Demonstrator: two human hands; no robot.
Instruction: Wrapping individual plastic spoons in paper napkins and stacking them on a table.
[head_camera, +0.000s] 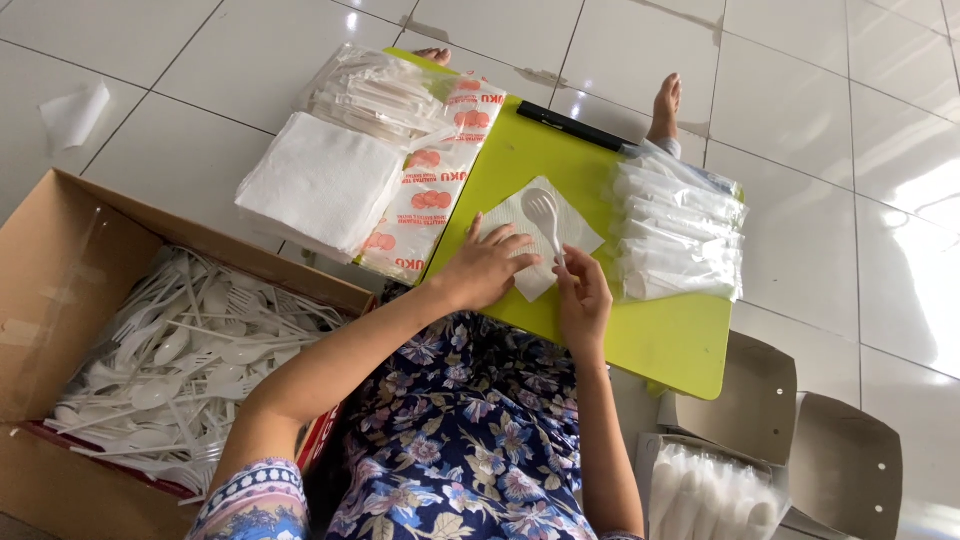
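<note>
A white paper napkin (575, 232) lies flat on the lime-green board (660, 335) across my lap. On it rests a white plastic spoon (543, 212), bowl pointing away from me. My left hand (487, 266) presses on the napkin's near left part, fingers spread. My right hand (582, 296) pinches the spoon's handle end at the napkin's near edge.
A cardboard box (60, 260) of several loose white plastic spoons and forks stands at my left. A napkin stack (320, 185) and printed sleeves lie at the board's far left; clear plastic sleeves (680, 235) at its right. An open box (790, 430) with white items is at lower right. A black marker (575, 125) lies at the board's far edge.
</note>
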